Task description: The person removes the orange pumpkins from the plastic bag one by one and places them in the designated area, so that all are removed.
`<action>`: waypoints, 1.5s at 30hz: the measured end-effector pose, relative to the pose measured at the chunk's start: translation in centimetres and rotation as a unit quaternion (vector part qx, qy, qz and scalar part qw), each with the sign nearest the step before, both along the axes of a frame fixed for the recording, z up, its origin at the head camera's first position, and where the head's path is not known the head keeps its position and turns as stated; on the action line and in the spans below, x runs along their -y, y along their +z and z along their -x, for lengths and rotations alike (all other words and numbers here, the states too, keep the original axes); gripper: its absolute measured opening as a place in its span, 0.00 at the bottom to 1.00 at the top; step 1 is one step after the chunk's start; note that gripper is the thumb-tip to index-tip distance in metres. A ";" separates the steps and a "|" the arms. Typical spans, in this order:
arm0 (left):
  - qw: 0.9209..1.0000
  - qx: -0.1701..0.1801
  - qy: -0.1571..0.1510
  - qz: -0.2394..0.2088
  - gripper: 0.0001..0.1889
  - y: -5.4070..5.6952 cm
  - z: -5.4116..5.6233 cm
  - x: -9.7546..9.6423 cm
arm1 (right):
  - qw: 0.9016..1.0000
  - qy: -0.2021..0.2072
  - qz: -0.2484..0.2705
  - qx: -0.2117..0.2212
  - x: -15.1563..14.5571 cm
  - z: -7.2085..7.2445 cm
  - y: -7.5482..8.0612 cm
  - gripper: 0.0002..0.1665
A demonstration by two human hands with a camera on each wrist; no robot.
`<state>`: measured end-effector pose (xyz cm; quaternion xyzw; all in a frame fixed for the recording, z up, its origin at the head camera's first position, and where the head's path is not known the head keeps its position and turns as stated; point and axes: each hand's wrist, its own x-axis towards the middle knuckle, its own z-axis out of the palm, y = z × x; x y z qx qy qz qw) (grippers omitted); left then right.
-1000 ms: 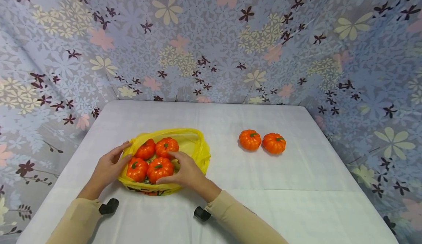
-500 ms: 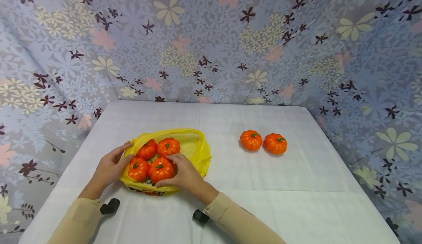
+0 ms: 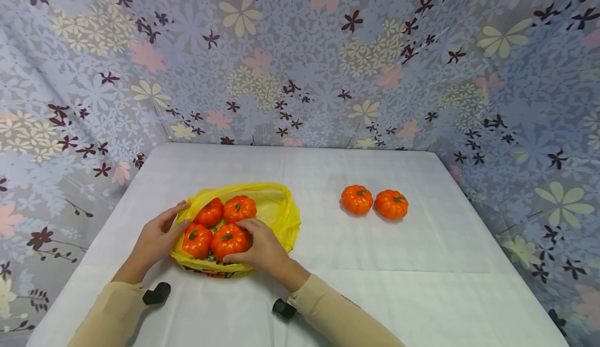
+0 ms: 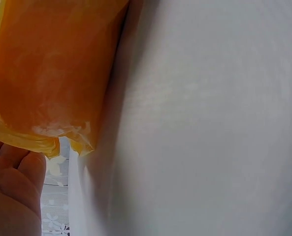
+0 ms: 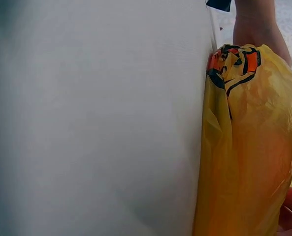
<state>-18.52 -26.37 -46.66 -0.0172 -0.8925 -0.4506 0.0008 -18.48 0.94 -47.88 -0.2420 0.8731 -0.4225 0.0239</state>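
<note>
A yellow plastic bag (image 3: 269, 206) lies spread on the table with its mouth facing up. Several small orange pumpkins sit inside it. My right hand (image 3: 267, 245) reaches in from the right and holds the front right pumpkin (image 3: 228, 242), thumb on its near side and fingers at its far right. At the left rim, my left hand (image 3: 157, 235) holds the bag's edge between thumb and fingers, beside the front left pumpkin (image 3: 197, 242). Through the thin film of the bag (image 4: 52, 73), orange shows in the left wrist view, fingers behind its edge.
Two more orange pumpkins, one (image 3: 357, 199) left of the other (image 3: 391, 205), lie on the right of the white-covered table (image 3: 412, 295). A floral cloth (image 3: 300, 60) hangs behind the table. Black wrist devices stick out under both sleeves.
My right fingers have shifted slightly left and closed in on the front right pumpkin. My left hand keeps its place at the bag's rim. The head view has shifted slightly.
</note>
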 end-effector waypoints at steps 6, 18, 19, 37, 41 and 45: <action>1.000 0.005 0.001 0.000 0.33 0.1 0.0 -0.1 | 1.000 -0.003 0.023 -0.001 -0.3 0.0 0.3 0.46; 1.000 0.002 0.002 0.009 0.34 -0.3 0.0 -0.1 | 0.994 -0.014 0.104 0.019 -0.7 0.0 1.0 0.46; 1.000 0.001 0.003 0.011 0.34 -0.3 0.0 -0.1 | 0.994 -0.013 0.106 0.015 -0.8 0.0 1.2 0.46; 1.000 -0.010 0.000 0.008 0.32 -0.4 0.1 -0.1 | 0.988 -0.024 0.145 -0.037 -4.4 2.1 4.4 0.42; 1.000 -0.008 0.000 0.007 0.33 -0.5 0.1 0.0 | 0.988 -0.056 0.138 -0.049 -5.8 2.8 4.8 0.43; 1.000 -0.006 0.002 0.002 0.33 -0.4 0.0 -0.1 | 0.985 -0.087 0.138 -0.046 -7.1 3.4 5.1 0.43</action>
